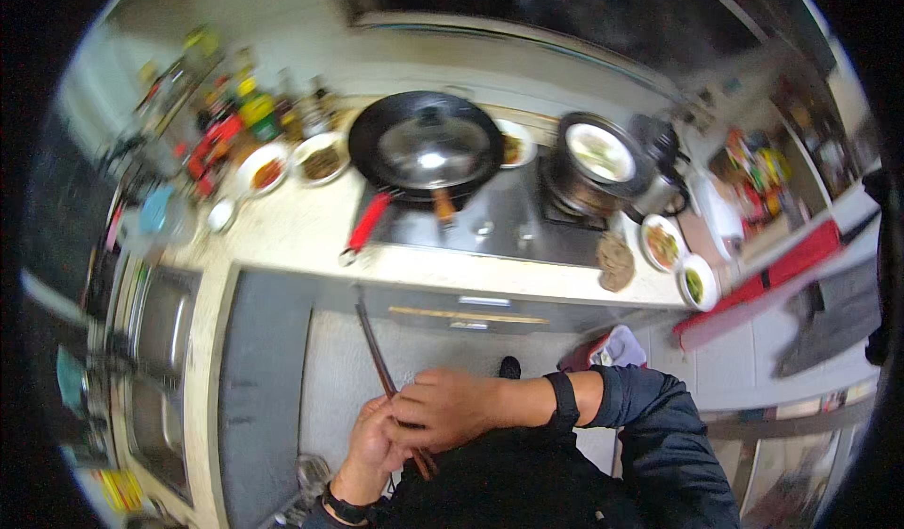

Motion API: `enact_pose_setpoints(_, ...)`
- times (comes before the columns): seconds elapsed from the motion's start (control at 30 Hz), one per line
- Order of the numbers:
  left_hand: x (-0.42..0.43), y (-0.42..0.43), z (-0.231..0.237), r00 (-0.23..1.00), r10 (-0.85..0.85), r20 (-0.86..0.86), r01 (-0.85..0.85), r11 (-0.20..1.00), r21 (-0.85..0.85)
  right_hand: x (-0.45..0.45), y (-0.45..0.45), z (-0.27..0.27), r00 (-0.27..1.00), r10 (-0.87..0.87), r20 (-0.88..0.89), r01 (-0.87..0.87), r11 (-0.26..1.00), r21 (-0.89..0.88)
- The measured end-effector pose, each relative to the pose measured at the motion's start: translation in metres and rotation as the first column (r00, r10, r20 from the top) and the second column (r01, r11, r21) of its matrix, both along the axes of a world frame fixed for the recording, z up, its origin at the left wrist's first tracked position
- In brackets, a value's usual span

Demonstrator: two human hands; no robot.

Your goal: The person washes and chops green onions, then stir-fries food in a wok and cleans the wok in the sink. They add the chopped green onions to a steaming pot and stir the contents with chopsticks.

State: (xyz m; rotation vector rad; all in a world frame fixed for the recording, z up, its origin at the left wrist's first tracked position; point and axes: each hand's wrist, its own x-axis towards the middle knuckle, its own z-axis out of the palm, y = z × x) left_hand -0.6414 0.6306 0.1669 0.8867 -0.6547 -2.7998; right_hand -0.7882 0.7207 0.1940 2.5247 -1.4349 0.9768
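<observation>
My left hand and my right hand meet in front of my body, both closed around a pair of dark brown chopsticks. The tips slant up and away toward the counter; the upper ends show below my hands. My right hand partly covers the left and the middle of the chopsticks. Ahead on the stove sits a black wok with a red handle and a glass lid. To its right stands a pot with a white bowl of food at its top.
Dishes of food stand left of the wok, beside several seasoning bottles. Another dish is behind it. At right are a crumpled brown cloth, two bowls and a kettle. A sink lies left.
</observation>
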Motion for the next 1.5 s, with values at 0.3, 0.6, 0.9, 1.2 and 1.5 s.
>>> enact_pose_setpoints(0.3,-0.206,0.106,-0.005,0.862,-0.488,-0.137,0.463,0.868,-0.181,-0.263,0.188,0.021,0.726,-0.595,0.345,0.674,0.716,-0.184)
enact_pose_setpoints(0.6,-0.280,0.137,-0.035,0.866,-0.456,0.208,0.487,0.862,-0.139,-0.489,0.283,0.041,-0.076,-0.671,0.738,0.715,0.479,0.509)
enact_pose_setpoints(0.9,-0.308,0.144,-0.038,0.871,-0.425,0.246,0.460,0.882,-0.106,-0.521,0.274,-0.003,-0.270,-0.581,0.768,0.596,0.525,0.607)
enact_pose_setpoints(1.2,-0.319,0.143,-0.036,0.859,-0.430,0.278,0.477,0.869,-0.130,-0.517,0.290,-0.045,-0.453,-0.383,0.805,0.537,0.603,0.589)
enact_pose_setpoints(1.5,-0.324,0.144,-0.036,0.855,-0.437,0.280,0.482,0.868,-0.119,-0.515,0.287,-0.056,-0.438,-0.318,0.841,0.541,0.654,0.529)
